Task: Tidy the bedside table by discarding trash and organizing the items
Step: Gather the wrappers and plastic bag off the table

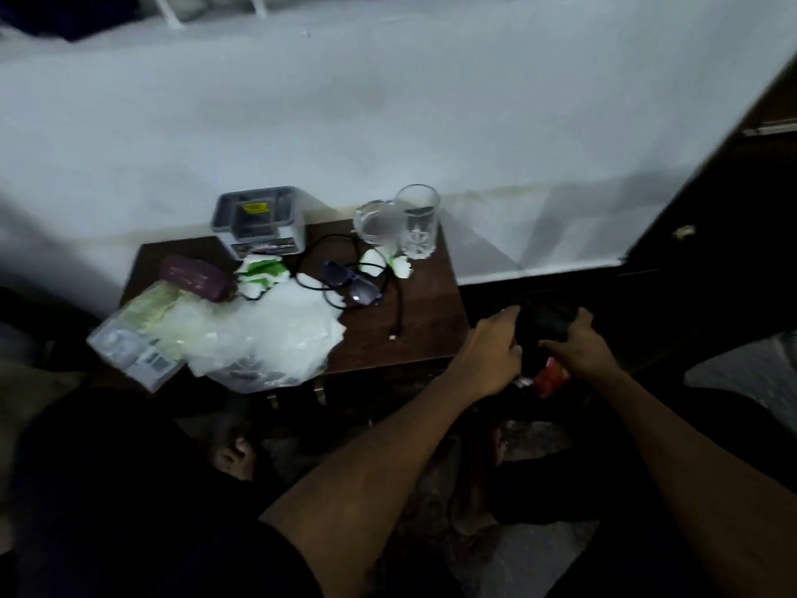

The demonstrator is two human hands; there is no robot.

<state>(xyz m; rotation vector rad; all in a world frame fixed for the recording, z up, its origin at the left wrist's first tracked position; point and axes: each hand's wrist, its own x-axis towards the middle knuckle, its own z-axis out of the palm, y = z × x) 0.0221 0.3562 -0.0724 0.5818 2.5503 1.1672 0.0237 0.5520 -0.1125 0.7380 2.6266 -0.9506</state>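
While both hands are holding the black bag (pixel 544 328) open just right of the worktop (pixel 414 334), the right hand (pixel 580 351) is pinching the red wrapper (pixel 552 378) at its mouth; the left hand (pixel 491 351) is gripping the rim; remaining litter is lying leftward.

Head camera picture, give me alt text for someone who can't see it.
Beside a cluttered bedside table, a person's left hand and right hand hold open a black bag with a red wrapper. The table holds two glasses, eyeglasses, a cable and plastic bags.
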